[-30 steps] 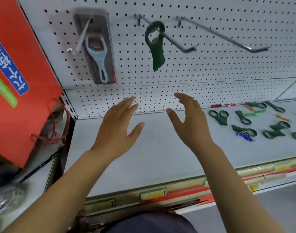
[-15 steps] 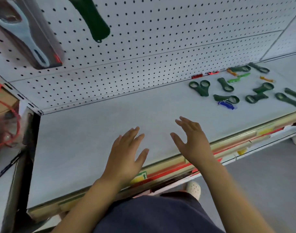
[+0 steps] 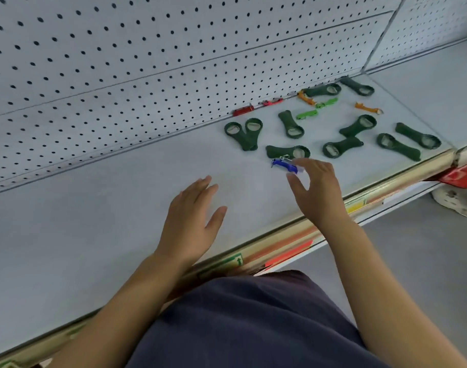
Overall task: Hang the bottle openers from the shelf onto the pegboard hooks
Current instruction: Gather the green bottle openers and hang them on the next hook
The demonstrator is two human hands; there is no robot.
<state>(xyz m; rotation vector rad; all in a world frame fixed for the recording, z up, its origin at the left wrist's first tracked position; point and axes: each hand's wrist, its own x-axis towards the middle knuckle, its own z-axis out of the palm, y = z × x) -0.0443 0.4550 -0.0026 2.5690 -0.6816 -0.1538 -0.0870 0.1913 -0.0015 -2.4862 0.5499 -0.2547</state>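
The left half of the shelf [image 3: 94, 235] offers broad open surface. On the right, green bottle openers [image 3: 290, 123] lie scattered with narrow gaps between them. The pegboard [image 3: 121, 75] walls off the back.

The right hand [image 3: 317, 192] covers one end of the blue opener [image 3: 281, 163]; the pegboard [image 3: 121, 62] runs off-frame above.

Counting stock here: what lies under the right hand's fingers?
The blue opener lies there on the shelf. The right hand covers its right end, so whether the fingers touch it cannot be seen.
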